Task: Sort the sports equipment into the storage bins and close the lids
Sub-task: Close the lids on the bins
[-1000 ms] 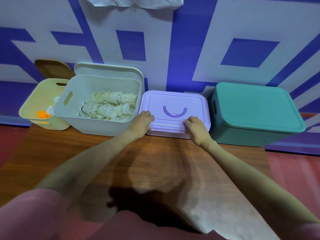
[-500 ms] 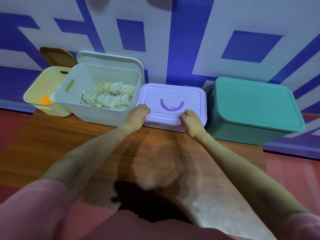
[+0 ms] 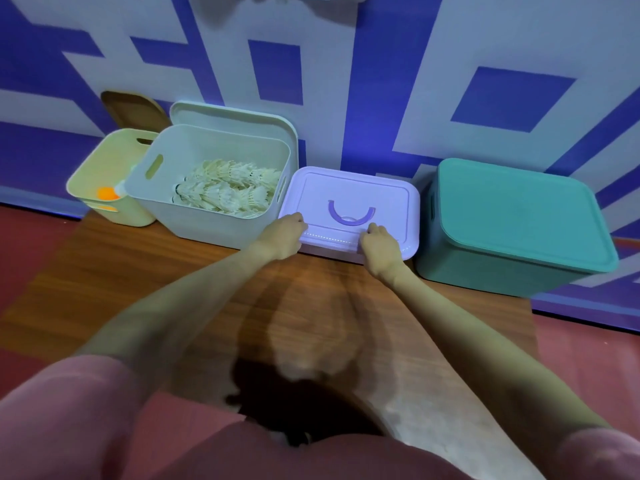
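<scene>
Four storage bins stand in a row along the wall. The low purple bin (image 3: pixel 353 199) has its lid on, with a curved handle on top. My left hand (image 3: pixel 282 233) grips the lid's front left corner with bent fingers. My right hand (image 3: pixel 379 242) grips the lid's front edge just right of the handle. To the left, the white bin (image 3: pixel 173 206) stands open and holds several shuttlecocks (image 3: pixel 228 192); its lid (image 3: pixel 239 116) leans behind it. The yellow bin (image 3: pixel 100 168) at far left is open with an orange ball (image 3: pixel 105 192) inside. The teal bin (image 3: pixel 512 230) on the right is lidded.
The bins sit at the back of a wooden table (image 3: pixel 173 289) against a blue and white patterned wall. A brown lid (image 3: pixel 133 107) leans behind the yellow bin. Red floor shows on both sides of the table. My pink sleeves fill the bottom of the view.
Both hands stay on the purple lid's front edge. The view has shifted slightly, and my right hand has slid a little toward the handle.
</scene>
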